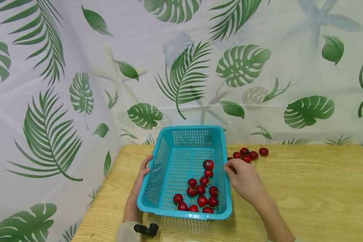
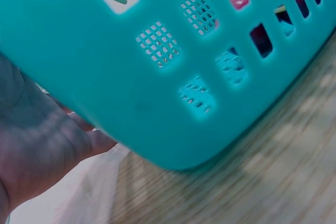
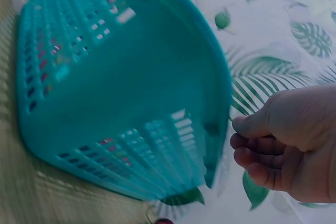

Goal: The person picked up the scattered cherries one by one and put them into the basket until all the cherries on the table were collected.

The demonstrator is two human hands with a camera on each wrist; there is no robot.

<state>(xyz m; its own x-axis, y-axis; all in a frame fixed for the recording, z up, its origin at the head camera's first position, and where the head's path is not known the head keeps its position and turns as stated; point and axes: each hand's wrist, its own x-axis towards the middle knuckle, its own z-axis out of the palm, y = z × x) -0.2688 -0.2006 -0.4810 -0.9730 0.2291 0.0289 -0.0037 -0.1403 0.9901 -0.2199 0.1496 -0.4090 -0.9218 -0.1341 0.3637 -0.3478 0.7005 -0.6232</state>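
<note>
A blue plastic basket [image 1: 145, 205] with slotted sides stands on the wooden table. Several red cherries [image 1: 202, 201] lie inside, mostly toward its near right corner. My left hand [image 1: 142, 176] holds the basket at its left rim; part of that hand is hidden behind the basket wall in the left wrist view. Beside the right rim is my right hand [image 1: 248, 179], its fingers curled and the thumb against the index finger [image 3: 240, 141]. Nothing plainly shows between those fingertips. Just beyond this hand, more cherries [image 1: 253, 155] lie on the table, one partly hidden.
The wooden table [image 1: 314, 191] reaches out to the right of the basket. A white cloth [image 1: 199, 111] with green leaf prints hangs behind and to the left of the table. A black strap mount [image 1: 148, 230] sits on the left wrist.
</note>
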